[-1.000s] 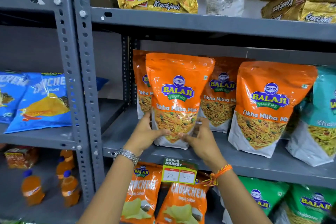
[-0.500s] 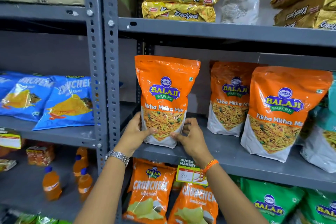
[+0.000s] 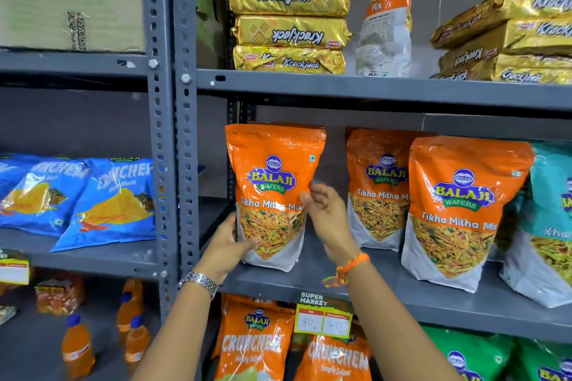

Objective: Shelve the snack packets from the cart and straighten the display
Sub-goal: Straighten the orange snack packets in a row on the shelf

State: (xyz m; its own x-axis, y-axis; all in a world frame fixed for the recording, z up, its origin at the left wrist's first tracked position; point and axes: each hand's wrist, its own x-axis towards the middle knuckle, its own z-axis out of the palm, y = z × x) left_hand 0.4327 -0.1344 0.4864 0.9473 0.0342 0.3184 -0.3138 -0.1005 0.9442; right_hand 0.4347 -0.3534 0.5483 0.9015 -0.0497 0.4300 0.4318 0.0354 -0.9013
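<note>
An orange Balaji Tikha Mitha Mix packet stands upright at the left end of the grey middle shelf. My left hand grips its lower left corner, thumb across the front. My right hand is at the packet's right edge, fingers loosely curled and touching it. Two more Tikha Mitha Mix packets stand to the right, with a gap between them and the held one. The cart is out of view.
A teal packet stands at the far right. Krackjack biscuit stacks lie on the shelf above. Blue Crunchem bags lie in the left bay. Orange Crunchem bags, a price tag and small orange bottles are below.
The held packet has slid left along the shelf to the upright post, away from its neighbours. My right hand rose from the packet's bottom corner to its right edge.
</note>
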